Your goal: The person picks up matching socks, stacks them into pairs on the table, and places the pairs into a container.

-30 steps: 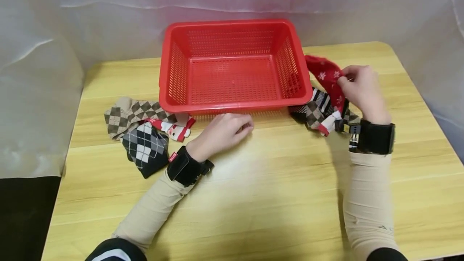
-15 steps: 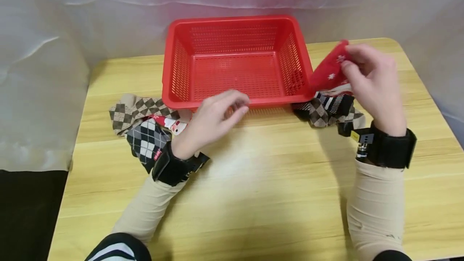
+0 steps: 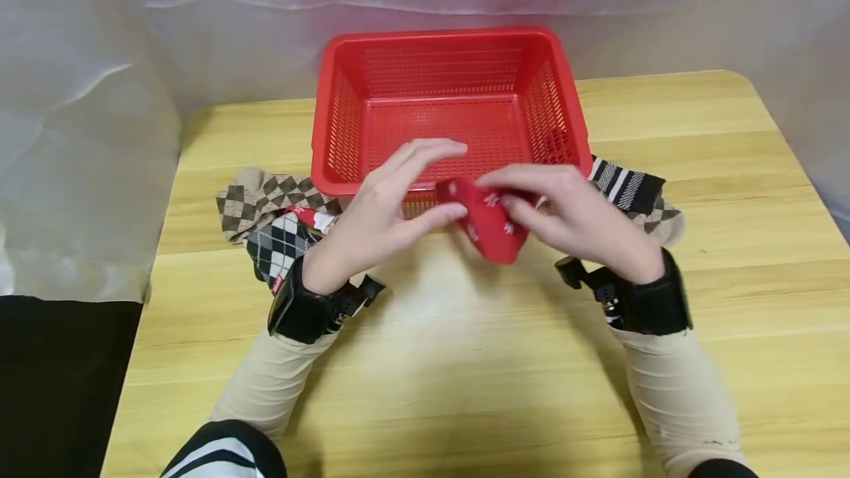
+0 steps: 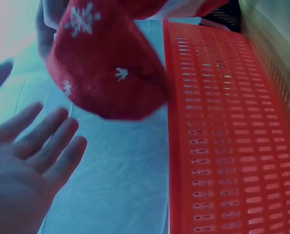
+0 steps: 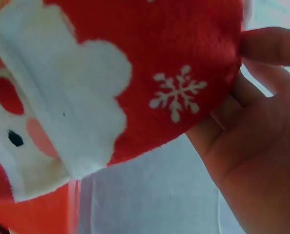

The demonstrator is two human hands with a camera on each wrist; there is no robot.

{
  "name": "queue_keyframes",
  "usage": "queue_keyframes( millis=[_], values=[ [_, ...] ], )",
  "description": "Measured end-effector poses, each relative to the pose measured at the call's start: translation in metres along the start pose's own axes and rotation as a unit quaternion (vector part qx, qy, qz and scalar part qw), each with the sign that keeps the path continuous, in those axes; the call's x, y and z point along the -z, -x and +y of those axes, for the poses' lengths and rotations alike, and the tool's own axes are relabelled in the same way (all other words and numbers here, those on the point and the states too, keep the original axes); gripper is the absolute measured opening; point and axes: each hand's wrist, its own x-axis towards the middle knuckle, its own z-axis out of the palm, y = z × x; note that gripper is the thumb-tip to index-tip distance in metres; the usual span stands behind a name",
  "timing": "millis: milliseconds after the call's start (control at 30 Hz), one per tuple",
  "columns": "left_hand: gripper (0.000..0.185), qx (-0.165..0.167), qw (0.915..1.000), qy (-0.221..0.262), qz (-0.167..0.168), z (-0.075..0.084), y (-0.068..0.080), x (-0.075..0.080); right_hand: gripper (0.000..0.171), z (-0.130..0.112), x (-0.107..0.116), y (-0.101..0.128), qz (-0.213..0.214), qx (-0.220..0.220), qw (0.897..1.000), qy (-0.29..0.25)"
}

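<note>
Socks lie in two little heaps on the wooden tabletop (image 3: 465,360), one on each side of a red plastic basket (image 3: 451,43). The right hand (image 3: 578,216) holds a red Christmas sock (image 3: 491,223) up in the air, just in front of the basket's near wall. Its fingers and thumb pinch the sock's top part. The right wrist view shows white snowflakes and a Santa face on the sock (image 5: 135,87).

The left hand (image 3: 385,209) is right beside the sock. Its fingers are straight and spread, and it grips nothing. In the head view the thumb tip looks like it touches the sock's edge, but in the left wrist view the fingers (image 4: 42,141) sit just under the sock (image 4: 106,73) with a small gap, so I cannot tell for sure.

The basket has nothing in it. On its left lie a brown diamond sock (image 3: 259,194), a black and grey diamond sock (image 3: 279,242) and a bit of another Santa sock (image 3: 319,218). On its right lie a black and white striped sock (image 3: 627,184) and a tan one (image 3: 664,220).

To do this well, I think the left hand should take the loose hanging end firmly. Both hands should keep the sock up off the tabletop, so it does not slip or bunch
</note>
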Motion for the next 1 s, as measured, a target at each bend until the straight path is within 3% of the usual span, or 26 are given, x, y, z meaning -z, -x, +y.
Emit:
queue_keyframes(
  millis=[167, 333, 467, 633, 767, 1000],
  values=[
    [0.054, 0.044, 0.9937, 0.014, -0.102, -0.005, 0.001, 0.003, 0.036, -0.003, -0.02, -0.007, -0.054, 0.024, 0.998, -0.024],
    [0.034, 0.091, 0.9843, 0.028, -0.149, -0.017, -0.001, 0.003, 0.035, -0.002, -0.032, -0.011, -0.064, 0.011, 0.997, -0.03],
    [0.028, 0.118, 0.975, 0.01, -0.188, -0.024, -0.001, 0.005, 0.03, -0.003, -0.035, -0.014, -0.07, -0.005, 0.997, -0.024],
    [0.019, 0.126, 0.9699, -0.023, -0.207, -0.027, -0.003, 0.004, 0.028, 0.0, -0.036, -0.016, -0.092, -0.025, 0.995, -0.012],
    [0.015, 0.137, 0.9648, -0.059, -0.217, -0.028, -0.003, 0.005, 0.031, 0.003, -0.037, -0.016, -0.104, -0.072, 0.992, 0.013],
    [0.013, 0.142, 0.9502, -0.112, -0.254, -0.035, -0.001, 0.002, 0.022, 0.012, -0.039, -0.016, -0.175, -0.137, 0.973, 0.06]
  ],
)
